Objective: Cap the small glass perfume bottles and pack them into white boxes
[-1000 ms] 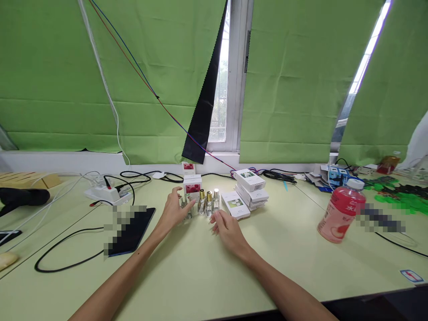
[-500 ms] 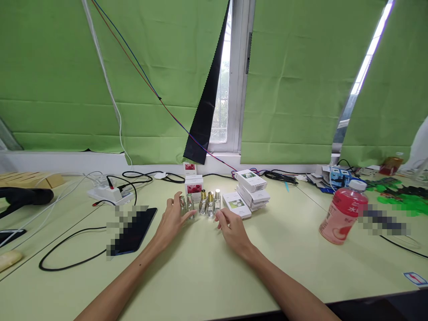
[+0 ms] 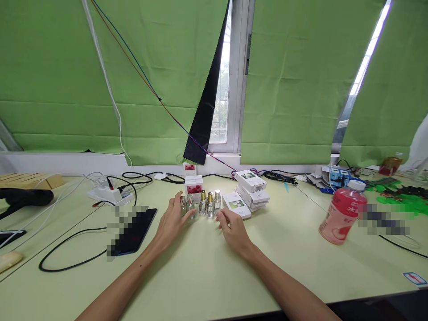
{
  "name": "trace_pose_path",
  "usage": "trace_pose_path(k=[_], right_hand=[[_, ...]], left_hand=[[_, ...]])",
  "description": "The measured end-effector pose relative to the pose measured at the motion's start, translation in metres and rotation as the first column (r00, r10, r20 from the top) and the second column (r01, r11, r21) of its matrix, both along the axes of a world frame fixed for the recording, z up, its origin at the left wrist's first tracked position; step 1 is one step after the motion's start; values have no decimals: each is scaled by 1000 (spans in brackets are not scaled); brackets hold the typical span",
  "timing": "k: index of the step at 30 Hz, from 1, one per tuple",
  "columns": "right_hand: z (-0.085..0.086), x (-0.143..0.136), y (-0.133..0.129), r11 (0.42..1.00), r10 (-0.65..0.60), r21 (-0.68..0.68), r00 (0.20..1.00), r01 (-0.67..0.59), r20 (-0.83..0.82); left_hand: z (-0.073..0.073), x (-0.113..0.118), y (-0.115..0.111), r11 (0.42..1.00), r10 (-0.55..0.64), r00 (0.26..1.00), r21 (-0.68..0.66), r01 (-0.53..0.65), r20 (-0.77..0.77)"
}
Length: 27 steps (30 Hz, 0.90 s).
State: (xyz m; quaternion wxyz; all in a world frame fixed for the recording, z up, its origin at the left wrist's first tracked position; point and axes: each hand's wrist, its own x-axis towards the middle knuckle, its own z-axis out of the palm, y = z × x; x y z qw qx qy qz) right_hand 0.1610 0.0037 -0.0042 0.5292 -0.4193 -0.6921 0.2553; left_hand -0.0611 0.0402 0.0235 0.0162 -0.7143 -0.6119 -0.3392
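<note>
Several small clear glass bottles (image 3: 210, 206) with gold, silver and green-tinted caps stand upright in a cluster. My left hand (image 3: 170, 220) is curved round the left side of the group, thumb and fingers apart, with two bottles (image 3: 190, 206) between them. It lies against these bottles without a closed grip. My right hand (image 3: 233, 228) is at the right front of the group, its fingers curled in. Its fingertips are close to the base of the silver-capped bottle (image 3: 217, 200); whether they touch is unclear. I see nothing held in it.
White boxes with a green flower picture (image 3: 251, 180) are piled behind my right hand. Boxes with a red picture (image 3: 194, 185) stand behind the bottles. A black tablet (image 3: 138, 234) lies left, a pink drink bottle (image 3: 343, 211) stands right, and a power strip (image 3: 112, 194) is back left.
The leftmost bottles have shifted very slightly right, with my left hand beside them. My right hand is nearly still.
</note>
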Motion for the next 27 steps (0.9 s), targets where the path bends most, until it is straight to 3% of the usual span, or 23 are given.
trace_pose_path(k=[4, 6, 8, 11, 14, 18, 21, 24, 27], right_hand=[[0, 3, 3, 997, -34, 70, 999, 31, 32], [0, 5, 4, 991, -59, 119, 997, 53, 47], [1, 8, 5, 982, -86, 174, 995, 75, 55], [4, 13, 6, 955, -154, 266, 987, 135, 55], [11, 20, 9, 900, -265, 366, 964, 238, 25], [26, 37, 18, 764, -446, 495, 893, 415, -60], [38, 54, 29, 669, -623, 473, 780, 573, -64], [43, 73, 41, 635, -736, 384, 676, 670, 40], [44, 89, 53, 648, -757, 284, 637, 707, 143]], left_hand=[[5, 6, -4, 976, 52, 999, 210, -49, -8], [5, 12, -7, 940, -21, 1000, 341, 16, 11], [3, 18, -12, 911, -155, 988, 389, 140, 8], [-5, 28, -21, 885, -415, 908, 204, 419, -65], [-13, 37, -29, 787, -613, 774, -29, 617, -160], [-18, 43, -34, 745, -666, 735, -139, 652, -129], [-18, 43, -35, 760, -648, 753, -162, 629, -118], [-18, 42, -34, 775, -627, 771, -189, 604, -108], [-19, 41, -33, 772, -628, 771, -214, 599, -106]])
